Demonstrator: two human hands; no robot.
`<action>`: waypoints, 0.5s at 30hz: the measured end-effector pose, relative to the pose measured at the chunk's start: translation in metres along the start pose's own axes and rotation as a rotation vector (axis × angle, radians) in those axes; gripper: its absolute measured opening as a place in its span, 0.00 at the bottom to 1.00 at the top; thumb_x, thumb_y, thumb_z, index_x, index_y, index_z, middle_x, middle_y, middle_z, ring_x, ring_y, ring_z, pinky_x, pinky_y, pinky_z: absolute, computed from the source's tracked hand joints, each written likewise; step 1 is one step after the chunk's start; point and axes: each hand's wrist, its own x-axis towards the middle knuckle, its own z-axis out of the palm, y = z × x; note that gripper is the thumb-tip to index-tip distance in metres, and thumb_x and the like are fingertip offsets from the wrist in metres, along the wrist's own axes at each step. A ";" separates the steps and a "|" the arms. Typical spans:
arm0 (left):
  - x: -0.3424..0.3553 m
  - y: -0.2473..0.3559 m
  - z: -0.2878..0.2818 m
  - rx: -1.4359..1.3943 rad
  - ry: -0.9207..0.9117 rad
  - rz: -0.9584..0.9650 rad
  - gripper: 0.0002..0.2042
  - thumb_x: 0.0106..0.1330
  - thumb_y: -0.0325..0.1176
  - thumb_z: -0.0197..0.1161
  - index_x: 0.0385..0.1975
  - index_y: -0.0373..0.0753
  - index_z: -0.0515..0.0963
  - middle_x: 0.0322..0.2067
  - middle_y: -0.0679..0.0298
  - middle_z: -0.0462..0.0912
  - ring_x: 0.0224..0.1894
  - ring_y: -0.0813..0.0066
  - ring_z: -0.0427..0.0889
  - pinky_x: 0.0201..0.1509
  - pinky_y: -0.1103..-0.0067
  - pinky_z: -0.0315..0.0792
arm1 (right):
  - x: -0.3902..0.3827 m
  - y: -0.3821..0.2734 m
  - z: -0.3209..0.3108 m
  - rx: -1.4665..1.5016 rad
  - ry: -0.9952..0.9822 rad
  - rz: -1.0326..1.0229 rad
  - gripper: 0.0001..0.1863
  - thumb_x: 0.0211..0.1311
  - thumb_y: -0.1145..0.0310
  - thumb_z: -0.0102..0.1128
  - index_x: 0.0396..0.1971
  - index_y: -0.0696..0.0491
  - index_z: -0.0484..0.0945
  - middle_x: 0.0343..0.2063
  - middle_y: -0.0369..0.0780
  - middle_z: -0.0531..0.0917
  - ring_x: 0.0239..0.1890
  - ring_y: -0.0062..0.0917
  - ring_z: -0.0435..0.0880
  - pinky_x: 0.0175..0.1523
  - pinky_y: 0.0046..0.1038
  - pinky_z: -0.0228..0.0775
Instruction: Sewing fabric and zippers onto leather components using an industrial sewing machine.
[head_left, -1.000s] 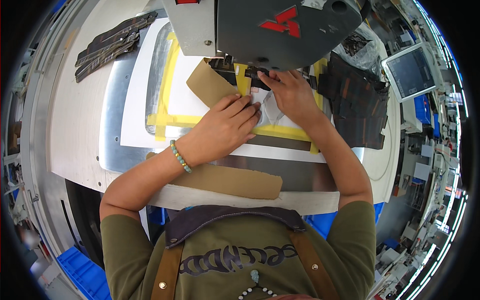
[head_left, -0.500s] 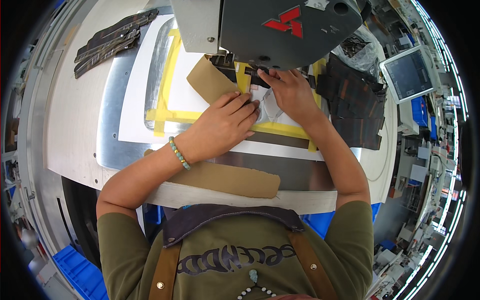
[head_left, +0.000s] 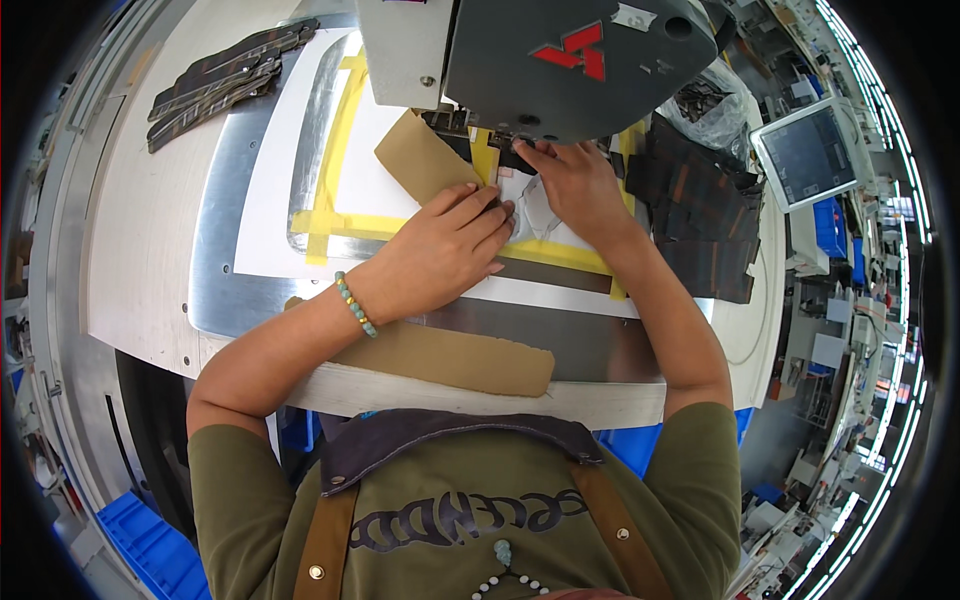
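Observation:
Under the dark grey head of a sewing machine (head_left: pixel 580 65), both hands work close together on a white sheet edged with yellow tape (head_left: pixel 370 228). My left hand (head_left: pixel 445 240) lies palm down, its fingers stretched over the white sheet and the lower end of a tan card piece (head_left: pixel 422 155). My right hand (head_left: pixel 585 195) reaches in under the machine head with thumb and index finger pinched at a small dark piece, whose kind I cannot make out. Crumpled clear film (head_left: pixel 538 212) lies between the hands. The machine's needle area is partly hidden.
A longer tan card strip (head_left: pixel 450 357) lies along the near table edge. Dark plaid fabric pieces (head_left: pixel 695 205) are stacked at the right, beside a clear plastic bag (head_left: pixel 715 105). More dark strips (head_left: pixel 225 80) lie at the far left. A screen (head_left: pixel 808 153) stands at the right.
The whole view has shifted slightly. Both hands stay in nearly the same places against the sheet and the tan card piece.

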 end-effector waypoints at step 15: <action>0.000 0.000 -0.002 0.013 0.005 0.019 0.23 0.65 0.39 0.73 0.56 0.33 0.82 0.60 0.58 0.83 0.69 0.58 0.76 0.76 0.61 0.68 | 0.000 -0.003 -0.002 0.003 0.002 -0.011 0.21 0.55 0.81 0.69 0.50 0.52 0.90 0.39 0.38 0.81 0.43 0.33 0.84 0.48 0.36 0.83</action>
